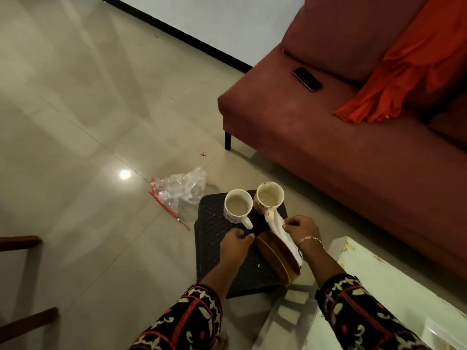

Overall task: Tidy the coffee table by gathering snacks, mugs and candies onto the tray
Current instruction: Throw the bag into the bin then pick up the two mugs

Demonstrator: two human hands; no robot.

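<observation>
A black woven-pattern tray point(214, 238) juts out from the glass coffee table point(374, 281) over the floor. Two white floral mugs stand at its far end: the left mug point(238, 207) and the right mug point(269, 198), both with a beige residue inside. A brown wooden bowl point(276, 258) is tilted on its edge on the tray's right side, with a white cloth point(280, 229) draped over its upper rim. My left hand point(236, 242) has curled fingers on the tray and its thumb on the bowl's left rim. My right hand point(302, 228) pinches the cloth at the bowl's top.
A crumpled clear zip bag point(182, 190) lies on the tiled floor left of the tray. A red sofa point(328, 137) with a phone point(307, 78) and an orange cloth point(409, 66) stands behind. Wooden chair legs point(22, 281) are at the left edge.
</observation>
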